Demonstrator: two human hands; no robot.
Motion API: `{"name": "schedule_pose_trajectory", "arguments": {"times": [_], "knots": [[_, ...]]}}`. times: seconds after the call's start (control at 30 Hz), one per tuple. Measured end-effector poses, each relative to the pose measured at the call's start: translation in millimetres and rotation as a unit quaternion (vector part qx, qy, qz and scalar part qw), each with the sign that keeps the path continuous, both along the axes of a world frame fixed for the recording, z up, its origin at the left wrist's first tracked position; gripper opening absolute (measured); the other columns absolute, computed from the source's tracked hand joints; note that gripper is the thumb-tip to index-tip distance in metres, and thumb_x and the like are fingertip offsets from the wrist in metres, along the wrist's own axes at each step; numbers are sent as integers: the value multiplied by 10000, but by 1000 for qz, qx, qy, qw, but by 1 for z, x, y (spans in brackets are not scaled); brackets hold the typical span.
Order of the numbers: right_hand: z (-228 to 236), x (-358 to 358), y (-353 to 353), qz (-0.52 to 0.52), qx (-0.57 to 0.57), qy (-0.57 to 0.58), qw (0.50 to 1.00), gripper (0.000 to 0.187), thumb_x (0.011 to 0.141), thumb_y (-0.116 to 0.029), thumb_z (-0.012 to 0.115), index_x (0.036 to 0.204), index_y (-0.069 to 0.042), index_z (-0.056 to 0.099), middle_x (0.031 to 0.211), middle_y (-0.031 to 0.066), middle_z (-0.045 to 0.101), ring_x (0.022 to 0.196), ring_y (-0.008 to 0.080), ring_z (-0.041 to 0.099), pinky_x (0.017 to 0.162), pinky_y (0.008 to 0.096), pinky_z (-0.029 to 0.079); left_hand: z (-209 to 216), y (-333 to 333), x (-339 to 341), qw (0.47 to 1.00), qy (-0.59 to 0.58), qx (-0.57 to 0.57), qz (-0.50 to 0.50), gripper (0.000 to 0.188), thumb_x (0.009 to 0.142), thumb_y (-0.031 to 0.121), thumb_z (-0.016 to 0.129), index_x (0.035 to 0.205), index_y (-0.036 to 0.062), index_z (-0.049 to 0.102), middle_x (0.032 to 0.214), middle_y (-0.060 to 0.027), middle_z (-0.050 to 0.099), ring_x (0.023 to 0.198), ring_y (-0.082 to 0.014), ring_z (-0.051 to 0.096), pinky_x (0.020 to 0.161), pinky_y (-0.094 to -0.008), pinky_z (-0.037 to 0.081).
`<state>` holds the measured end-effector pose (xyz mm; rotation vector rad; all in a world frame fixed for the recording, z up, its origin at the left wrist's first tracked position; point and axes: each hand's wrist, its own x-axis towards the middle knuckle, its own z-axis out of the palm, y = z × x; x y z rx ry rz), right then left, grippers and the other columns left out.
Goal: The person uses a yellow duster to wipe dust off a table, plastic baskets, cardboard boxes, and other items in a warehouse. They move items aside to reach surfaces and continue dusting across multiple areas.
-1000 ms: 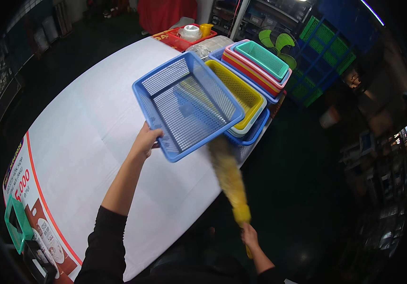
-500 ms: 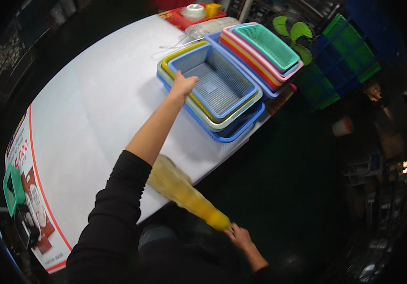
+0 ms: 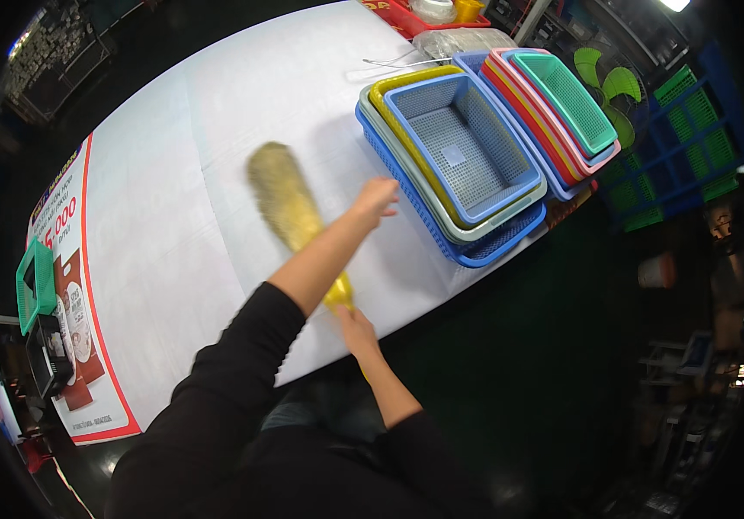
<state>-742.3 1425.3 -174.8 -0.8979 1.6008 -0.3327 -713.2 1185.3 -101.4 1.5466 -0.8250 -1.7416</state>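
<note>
My right hand (image 3: 357, 332) is closed around the yellow handle of a feather duster (image 3: 279, 195). The duster's fluffy, motion-blurred head lies over the white-covered table (image 3: 156, 199), and its lower part passes under my left forearm. Just left of the stacked plastic baskets, my left hand (image 3: 376, 201) is held over the table with nothing in it. Its fingers look loosely bent and a little apart. Nearest to it is a stack with a blue basket (image 3: 467, 156) on top, then a yellow-olive basket (image 3: 389, 86), a pale grey one and a blue one beneath.
A second stack, topped by a green basket (image 3: 567, 99), stands to the right. At the back are a red tray (image 3: 407, 17) and a plastic-wrapped bundle (image 3: 463, 41). A green-bladed fan (image 3: 606, 82) stands beyond. Another green basket (image 3: 36, 281) is off the left edge.
My left hand has come off the basket rim. My right hand has swung the duster up and over the tabletop from the near edge. The view has shifted, with the baskets now farther right.
</note>
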Motion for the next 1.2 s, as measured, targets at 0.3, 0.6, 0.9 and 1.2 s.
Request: {"name": "schedule_pose_trajectory", "arguments": {"times": [0.3, 0.6, 0.9, 1.2], "knots": [[94, -164, 290, -349, 143, 19, 926, 406, 1001, -440, 418, 865, -79, 543, 575, 20, 470, 422, 127, 447, 398, 275, 369, -68, -25, -79, 980, 12, 42, 192, 591, 969, 471, 446, 1141, -83, 563, 1096, -241, 626, 943, -351, 631, 782, -438, 527], [102, -151, 404, -641, 40, 94, 760, 216, 933, -192, 587, 1054, -29, 661, 814, 106, 626, 735, 253, 631, 692, 343, 531, -49, 67, 89, 977, 6, -13, 215, 607, 951, 550, 459, 1225, 17, 553, 997, -91, 623, 770, -205, 607, 610, -343, 535], [71, -137, 58, -190, -159, 53, 967, 208, 1010, -272, 464, 1103, -93, 515, 683, -60, 417, 514, 32, 377, 441, 199, 330, -63, 295, 338, 938, -167, -73, 296, 386, 1001, 302, 444, 1073, -27, 633, 884, -69, 654, 737, -139, 594, 689, -270, 499], [-9, 18, -252, -42, -115, -37, 992, 373, 954, -409, 525, 895, -42, 556, 637, 26, 522, 489, 131, 494, 432, 305, 423, -67, 441, 404, 906, -150, -127, 375, 427, 958, 303, 443, 1101, -68, 600, 944, -165, 677, 764, -225, 679, 675, -344, 581]]}}
